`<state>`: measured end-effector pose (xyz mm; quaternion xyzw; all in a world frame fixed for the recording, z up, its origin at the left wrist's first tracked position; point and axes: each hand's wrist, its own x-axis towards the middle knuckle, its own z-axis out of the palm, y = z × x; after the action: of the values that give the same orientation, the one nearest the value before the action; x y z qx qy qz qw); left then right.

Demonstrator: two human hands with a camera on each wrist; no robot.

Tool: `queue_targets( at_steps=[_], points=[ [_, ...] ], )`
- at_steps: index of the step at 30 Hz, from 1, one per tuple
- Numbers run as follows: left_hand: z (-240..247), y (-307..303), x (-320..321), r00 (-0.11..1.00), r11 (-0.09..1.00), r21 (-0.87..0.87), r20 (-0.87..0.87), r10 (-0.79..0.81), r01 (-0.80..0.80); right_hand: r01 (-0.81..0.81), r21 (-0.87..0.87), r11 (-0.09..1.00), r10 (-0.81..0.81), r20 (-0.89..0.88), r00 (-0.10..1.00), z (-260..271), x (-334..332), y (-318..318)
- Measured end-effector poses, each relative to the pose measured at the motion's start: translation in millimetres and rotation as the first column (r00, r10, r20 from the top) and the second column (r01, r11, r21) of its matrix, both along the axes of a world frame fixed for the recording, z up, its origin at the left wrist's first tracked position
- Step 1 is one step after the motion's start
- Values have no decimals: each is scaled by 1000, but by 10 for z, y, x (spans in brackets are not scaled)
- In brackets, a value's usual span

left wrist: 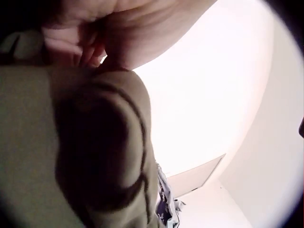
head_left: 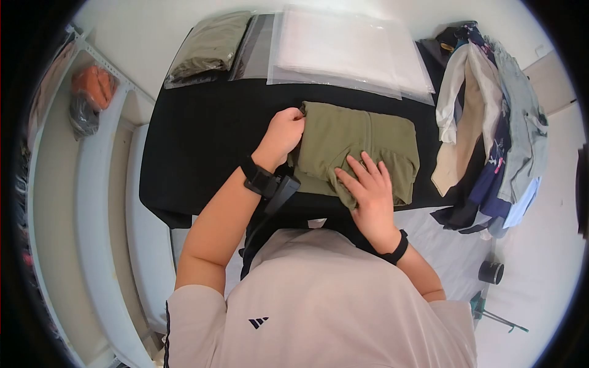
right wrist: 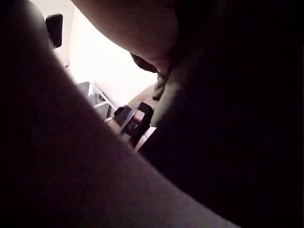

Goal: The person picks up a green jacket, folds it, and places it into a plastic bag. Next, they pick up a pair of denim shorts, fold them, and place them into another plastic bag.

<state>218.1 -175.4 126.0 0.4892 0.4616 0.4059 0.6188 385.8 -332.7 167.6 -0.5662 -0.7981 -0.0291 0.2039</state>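
Note:
An olive green garment [head_left: 343, 132], folded into a rough rectangle, lies on the black-covered table [head_left: 202, 147]. At its far left corner the left hand [head_left: 283, 136] pinches the cloth's edge with curled fingers. In the left wrist view that hand [left wrist: 133, 33] is at the rounded fold of the green cloth [left wrist: 28, 142]. The right hand [head_left: 371, 196] rests on the near right part of the garment, its fingers spread over some creases. The right wrist view is mostly dark, and the fingers cannot be made out there.
Clear plastic bags [head_left: 350, 52] lie along the table's far edge, beside a bagged olive garment [head_left: 215, 43]. Several clothes [head_left: 472, 116] hang over the right end. White shelving [head_left: 95, 178] with an orange bagged item [head_left: 94, 87] stands at left. A black cup-like container [head_left: 491, 272] is at lower right.

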Motion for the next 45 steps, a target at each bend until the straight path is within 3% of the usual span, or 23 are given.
queue_targets(
  at_steps=[2,5,6,7,8,9,10,12,14,16,18,20,23,24,26,27,29,30,32,36,38,41,45],
  points=[
    [35,15,-59,994,990,-86,-3,-110,109,14,-29,999,-14,6,1000,-19,-69,-47],
    [167,7,-120,997,983,-168,40,-72,77,30,-49,998,-26,66,997,-51,-59,-81],
    [364,-63,-113,986,997,-51,-158,52,-61,20,-75,997,-14,71,997,-28,-58,-85],
    [470,-97,-117,986,998,-45,-162,36,-43,14,-101,995,-6,75,997,-18,-54,-85],
    [538,-127,-141,890,853,512,-429,154,99,33,-99,995,-26,71,997,-25,-46,-84],
    [582,-175,-150,748,426,827,-534,394,366,12,-104,994,-8,38,999,-38,-35,-80],
    [621,-251,-141,753,424,824,-538,379,375,-10,-111,994,10,4,1000,-48,-25,-91],
    [663,-405,-129,618,366,602,-782,87,710,-26,-122,992,20,-54,998,69,-6,-127],
    [532,-503,-203,529,409,478,-848,-13,777,-49,-118,992,36,-113,993,206,100,-105],
    [449,-506,-282,365,442,286,-925,-104,850,-311,-211,927,183,-470,863,330,416,-44],
    [435,-493,-293,351,437,268,-928,-122,859,-56,-364,930,-224,-680,698,525,666,89],
    [431,-502,-281,345,436,258,-929,-133,862,246,-236,940,-341,-681,648,465,937,342],
    [441,-515,-271,334,469,230,-931,-150,853,329,-569,753,-628,-475,616,322,1240,641],
    [432,-521,-274,335,474,225,-929,-160,851,332,-566,754,-628,-476,615,311,1282,696],
    [430,-519,-271,337,481,221,-926,-170,848,-1,-812,584,-728,-524,441,317,1323,786],
    [429,-519,-273,337,483,220,-926,-170,848,-1,-812,584,-727,-524,443,296,1345,829],
    [420,-522,-276,336,485,218,-927,-169,847,-320,-625,712,-596,-779,195,219,1387,883],
    [411,-526,-273,341,488,223,-925,-167,844,-320,-625,712,-596,-779,197,191,1390,878],
    [415,-526,-271,348,492,230,-923,-163,840,-403,-577,710,-613,-789,50,145,1388,846],
    [431,-534,-267,337,503,210,-925,-176,838,-322,-549,771,-568,-822,41,54,1412,754],
    [437,-538,-264,333,505,206,-927,-174,838,101,-651,752,-622,-650,436,89,1394,713],
    [434,-537,-265,334,512,198,-923,-189,836,150,-619,771,-593,-612,523,131,1372,716],
    [421,-529,-269,356,514,218,-915,-187,830,41,-601,798,-558,-712,425,119,1427,759]
  ],
)
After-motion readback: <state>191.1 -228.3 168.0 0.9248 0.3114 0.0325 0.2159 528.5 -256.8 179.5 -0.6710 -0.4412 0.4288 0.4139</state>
